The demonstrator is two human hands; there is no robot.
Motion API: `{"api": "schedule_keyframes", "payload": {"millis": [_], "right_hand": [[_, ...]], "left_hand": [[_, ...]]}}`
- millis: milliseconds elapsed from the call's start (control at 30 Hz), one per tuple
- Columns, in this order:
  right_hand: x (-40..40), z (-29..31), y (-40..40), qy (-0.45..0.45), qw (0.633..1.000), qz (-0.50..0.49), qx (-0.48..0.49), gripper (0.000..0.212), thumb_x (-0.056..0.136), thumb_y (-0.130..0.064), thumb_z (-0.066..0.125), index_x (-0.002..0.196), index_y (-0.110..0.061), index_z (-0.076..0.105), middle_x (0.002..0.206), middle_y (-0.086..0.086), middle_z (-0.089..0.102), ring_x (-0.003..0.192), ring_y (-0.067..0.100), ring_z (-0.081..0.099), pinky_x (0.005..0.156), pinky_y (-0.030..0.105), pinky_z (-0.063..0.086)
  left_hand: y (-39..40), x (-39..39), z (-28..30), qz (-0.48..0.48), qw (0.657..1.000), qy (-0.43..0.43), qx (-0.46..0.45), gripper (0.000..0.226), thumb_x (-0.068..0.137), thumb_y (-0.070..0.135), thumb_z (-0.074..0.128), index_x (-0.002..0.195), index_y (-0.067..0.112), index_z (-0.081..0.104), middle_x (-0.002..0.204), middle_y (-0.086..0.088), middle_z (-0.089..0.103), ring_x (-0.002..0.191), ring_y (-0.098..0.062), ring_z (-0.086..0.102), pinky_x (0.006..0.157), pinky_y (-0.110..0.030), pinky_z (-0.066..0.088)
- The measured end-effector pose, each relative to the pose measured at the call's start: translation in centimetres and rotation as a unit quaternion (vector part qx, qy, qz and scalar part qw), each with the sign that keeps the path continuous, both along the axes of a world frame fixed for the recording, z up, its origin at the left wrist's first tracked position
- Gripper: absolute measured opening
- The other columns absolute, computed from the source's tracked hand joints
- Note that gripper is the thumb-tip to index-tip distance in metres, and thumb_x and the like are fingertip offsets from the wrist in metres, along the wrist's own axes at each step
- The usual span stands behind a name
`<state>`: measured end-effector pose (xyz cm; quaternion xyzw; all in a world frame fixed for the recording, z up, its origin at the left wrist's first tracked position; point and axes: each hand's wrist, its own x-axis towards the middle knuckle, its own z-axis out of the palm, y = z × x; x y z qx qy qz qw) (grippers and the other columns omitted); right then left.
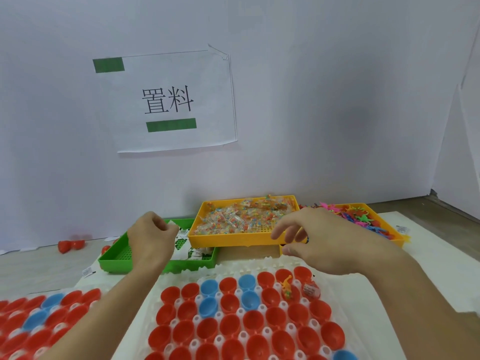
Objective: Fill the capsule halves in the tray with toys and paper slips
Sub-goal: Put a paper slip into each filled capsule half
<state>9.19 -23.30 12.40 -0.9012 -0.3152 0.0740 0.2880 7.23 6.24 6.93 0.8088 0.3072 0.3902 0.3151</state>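
We saw the white tray of capsule halves just below both hands. The left hand, above the green tray, pinched a paper slip. The right hand hovered with loose, empty fingers.

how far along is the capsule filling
Barely started. Two red halves hold something: one an orange toy, the next a packet. The left hand pinches a paper slip over the green tray; the right hand reaches forward. The other halves look empty.
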Motion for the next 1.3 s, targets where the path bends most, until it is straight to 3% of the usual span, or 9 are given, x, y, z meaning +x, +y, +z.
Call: {"api": "schedule_keyframes", "payload": {"millis": [200,367,467,567,700,900,1100,1233,1300], "right_hand": [[0.0,-0.1,0.5,-0.011,1.0,0.005,0.004,0.016,0.094,-0.031,0.066,0.104,-0.044,0.065,0.095,-0.019,0.064,0.087,0.003,0.065,0.074,0.025,0.058],[-0.4,0.0,1.4,-0.041,0.999,0.014,0.03,0.009,0.094,-0.037,0.065,0.099,-0.043,0.068,0.087,-0.018,0.069,0.086,-0.002,0.065,0.078,0.022,0.054],[-1.0,0.3,2.1,-0.032,0.994,0.035,0.095,0.011,0.092,-0.043,0.065,0.103,-0.042,0.069,0.083,-0.02,0.071,0.081,-0.005,0.067,0.076,0.019,0.05],[-2.0,0.8,2.8,0.058,0.974,0.084,0.203,0.024,0.09,-0.043,0.068,0.113,-0.035,0.068,0.091,-0.015,0.076,0.086,0.003,0.073,0.075,0.022,0.057],[-2.6,1.6,3.0,0.051,0.953,0.074,0.288,0.009,0.094,-0.026,0.068,0.095,-0.022,0.076,0.084,-0.005,0.078,0.08,0.01,0.075,0.066,0.016,0.056],[-2.6,1.7,2.7,-0.021,0.968,0.04,0.247,0.008,0.086,-0.034,0.074,0.082,-0.027,0.077,0.071,-0.005,0.075,0.069,0.009,0.072,0.065,0.039,0.059],[-2.2,1.4,2.8,-0.03,0.968,0.041,0.245,0.006,0.087,-0.027,0.075,0.082,-0.027,0.076,0.072,-0.007,0.075,0.07,0.007,0.072,0.063,0.028,0.06],[-1.7,1.1,2.7,-0.039,0.967,0.037,0.249,0.011,0.088,-0.019,0.074,0.077,-0.023,0.076,0.071,-0.006,0.075,0.067,0.008,0.073,0.059,0.018,0.055],[-1.3,1.1,1.9,-0.035,0.98,0.04,0.19,0.011,0.084,-0.019,0.078,0.074,-0.023,0.077,0.069,-0.006,0.074,0.065,0.009,0.072,0.061,0.02,0.056]], "left_hand": [[-3.3,-4.5,2.3,-0.089,0.976,-0.078,-0.183,0.011,0.081,0.007,0.074,0.079,0.012,0.065,0.073,-0.007,0.071,0.069,-0.027,0.068,0.067,-0.039,0.056],[-6.5,-7.3,4.0,-0.21,0.939,-0.113,-0.25,0.014,0.081,-0.003,0.07,0.089,0.009,0.067,0.066,-0.006,0.072,0.055,-0.012,0.065,0.057,-0.021,0.055],[-8.4,-7.8,5.0,-0.265,0.928,-0.101,-0.243,0.018,0.082,-0.003,0.068,0.091,0.012,0.07,0.073,-0.009,0.074,0.062,-0.015,0.068,0.069,-0.028,0.057],[-10.0,-8.2,6.0,-0.32,0.911,-0.108,-0.238,0.017,0.083,0.001,0.07,0.092,0.016,0.073,0.077,-0.007,0.075,0.065,-0.015,0.07,0.067,-0.023,0.058],[-11.2,-8.3,6.4,-0.356,0.896,-0.111,-0.241,0.015,0.083,0.003,0.071,0.088,0.017,0.074,0.075,-0.005,0.075,0.064,-0.012,0.069,0.06,-0.015,0.053],[-10.7,-8.5,6.5,-0.371,0.908,-0.015,-0.193,0.01,0.085,0.013,0.071,0.089,0.022,0.074,0.077,-0.003,0.074,0.069,-0.013,0.066,0.076,-0.039,0.057],[-10.2,-8.4,6.6,-0.378,0.909,0.016,-0.178,0.01,0.085,0.019,0.073,0.087,0.009,0.074,0.071,-0.004,0.075,0.064,-0.011,0.069,0.068,-0.026,0.057],[-9.6,-8.2,6.3,-0.347,0.926,0.029,-0.149,0.011,0.084,0.023,0.076,0.081,0.012,0.075,0.069,-0.002,0.074,0.061,-0.012,0.068,0.062,-0.022,0.055],[-8.8,-8.1,6.3,-0.312,0.943,0.032,-0.111,0.011,0.084,0.028,0.075,0.077,0.019,0.074,0.069,0.0,0.074,0.063,-0.014,0.068,0.056,-0.025,0.052]]}}
